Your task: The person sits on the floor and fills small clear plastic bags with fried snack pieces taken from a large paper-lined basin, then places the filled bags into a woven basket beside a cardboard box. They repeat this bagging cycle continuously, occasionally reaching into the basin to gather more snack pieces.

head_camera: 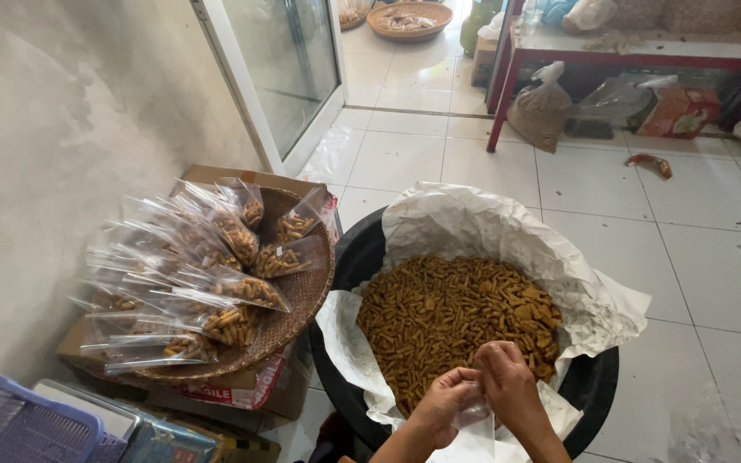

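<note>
Over a black tub (598, 381) on the white tiled floor (713, 257), the person's two bare hands meet at the near rim. The left hand (444, 403) and the right hand (508, 386) both pinch the top of a small clear plastic bag (476, 429), fingers closed on its edge, with the bag hanging between the wrists just above the tub's near side. The tub is lined with crumpled white paper (482, 219) and holds a deep heap of short, golden-brown fried snack sticks (448, 313), which lie directly beyond the hands. To the left, touching the tub's rim, a round woven tray (302, 291) rests on cardboard boxes (250, 386) against a grey wall. Many filled clear bags of the same snack (207, 283) lie piled across the tray, their open tops pointing toward the wall. A blue plastic basket (19, 420) sits at the lower left corner. Farther off, a red-legged table (636, 51) stands across the floor with a tied bag of brown goods (540, 107) beside its leg, and another woven tray (409, 19) lies beyond a glass door (280, 69).
</note>
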Demonstrator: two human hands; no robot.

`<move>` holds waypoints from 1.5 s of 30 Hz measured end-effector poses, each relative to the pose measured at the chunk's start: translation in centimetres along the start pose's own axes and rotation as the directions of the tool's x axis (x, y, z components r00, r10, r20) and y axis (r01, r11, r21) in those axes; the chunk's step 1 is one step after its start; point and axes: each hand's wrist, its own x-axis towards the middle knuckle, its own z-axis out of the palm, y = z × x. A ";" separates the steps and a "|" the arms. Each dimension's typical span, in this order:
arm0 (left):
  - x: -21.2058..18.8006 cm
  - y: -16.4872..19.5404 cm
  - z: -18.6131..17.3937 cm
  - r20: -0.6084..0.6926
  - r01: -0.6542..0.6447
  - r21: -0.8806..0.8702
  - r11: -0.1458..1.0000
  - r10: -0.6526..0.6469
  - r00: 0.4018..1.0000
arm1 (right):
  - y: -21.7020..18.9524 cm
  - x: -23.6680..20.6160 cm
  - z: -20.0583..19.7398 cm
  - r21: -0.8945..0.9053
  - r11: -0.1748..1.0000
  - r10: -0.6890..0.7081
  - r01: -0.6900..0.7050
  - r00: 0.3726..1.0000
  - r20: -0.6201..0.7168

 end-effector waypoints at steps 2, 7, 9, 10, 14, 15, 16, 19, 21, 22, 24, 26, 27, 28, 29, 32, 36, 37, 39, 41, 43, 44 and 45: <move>-0.6 0.2 0.6 -0.070 -0.015 0.234 0.972 0.032 0.997 | -0.1 0.0 -0.1 -0.004 1.000 0.004 -0.004 1.000 -0.006; -2.0 1.0 2.8 -0.085 -0.076 0.537 0.840 0.144 0.986 | -1.5 -0.1 -0.4 -0.066 0.997 -0.037 0.035 0.998 -0.043; -2.5 1.2 3.3 -0.101 -0.116 0.725 0.679 0.271 0.957 | -2.2 -0.1 -0.4 -0.102 0.992 -0.085 0.080 0.995 -0.051; -2.7 1.5 3.4 -0.107 -0.103 0.839 0.534 0.348 0.931 | -2.5 -0.2 -0.4 -0.119 0.988 -0.108 0.101 0.993 -0.055; -3.3 2.5 3.0 -0.015 -0.102 0.973 0.209 0.494 0.869 | -3.3 -0.8 0.0 -0.083 0.976 -0.206 0.202 0.977 -0.050; -3.4 2.8 2.8 0.036 -0.145 0.974 0.174 0.514 0.857 | -3.4 -1.1 0.3 -0.065 0.952 -0.301 0.298 0.953 -0.042; -3.5 3.0 2.6 0.089 -0.189 0.973 0.136 0.531 0.843 | -3.4 -1.4 0.6 -0.046 0.919 -0.394 0.392 0.918 -0.037; -3.6 3.1 2.4 0.016 -0.123 0.977 0.172 0.518 0.855 | -3.4 -2.6 1.9 0.047 0.923 -0.384 0.381 0.921 0.064; -3.7 2.9 2.1 -0.024 -0.067 0.983 0.172 0.481 0.876 | -3.0 -3.1 2.7 -0.049 0.880 -0.472 0.472 0.881 0.020; -3.6 2.8 1.9 0.000 -0.071 0.988 0.137 0.462 0.887 | -2.8 -3.4 3.0 -0.100 0.852 -0.516 0.513 0.857 0.001; -3.5 2.6 1.3 0.101 -0.159 0.984 0.082 0.479 0.872 | -2.4 -3.7 3.7 -0.085 0.820 -0.569 0.567 0.822 -0.009; -3.6 2.1 0.4 0.243 -0.311 0.950 0.035 0.544 0.803 | -2.1 -4.1 4.3 -0.049 0.822 -0.568 0.567 0.823 -0.015; -3.4 2.0 -0.1 0.222 -0.312 0.946 0.086 0.529 0.819 | -1.9 -4.3 4.6 -0.022 0.842 -0.540 0.539 0.842 -0.014; -3.1 1.9 -0.6 0.200 -0.310 0.941 0.138 0.512 0.836 | -1.8 -4.5 4.8 0.006 0.860 -0.510 0.510 0.860 -0.011; -2.9 1.7 -1.0 0.178 -0.305 0.933 0.190 0.492 0.852 | -1.6 -4.6 5.0 0.019 0.866 -0.498 0.499 0.866 -0.045; -1.9 1.2 -1.4 0.133 -0.480 0.303 0.823 0.463 0.877 | -1.1 -4.5 5.0 0.046 0.912 -0.404 0.408 0.912 -0.076; -1.8 2.6 -1.6 0.249 -0.291 0.956 -0.025 0.593 0.766 | -0.9 -4.4 4.2 0.001 0.968 -0.251 0.251 0.968 0.032; -1.9 3.0 -1.5 0.209 -0.244 0.970 -0.020 0.584 0.784 | -0.9 -4.4 4.0 -0.018 0.969 -0.246 0.247 0.968 0.050; -2.1 3.8 -1.4 0.153 -0.172 0.985 -0.023 0.574 0.804 | -0.7 -4.3 3.7 -0.121 0.946 -0.291 0.301 0.952 0.092; -2.3 4.1 -1.5 0.120 -0.121 0.992 -0.036 0.574 0.810 | -0.1 -4.3 3.8 -0.209 0.933 -0.247 0.294 0.943 0.223; -2.3 4.2 -1.9 0.201 -0.201 0.977 -0.064 0.577 0.792 | 1.0 -4.2 4.2 -0.296 0.926 -0.094 0.233 0.904 0.416; -2.2 4.2 -2.1 0.240 -0.240 0.968 -0.078 0.578 0.780 | 1.7 -4.3 4.4 -0.291 0.902 -0.173 0.320 0.884 0.435; -2.1 4.3 -2.2 0.257 -0.240 0.965 -0.104 0.543 0.800 | 2.4 -4.5 4.8 -0.283 0.870 -0.249 0.403 0.856 0.453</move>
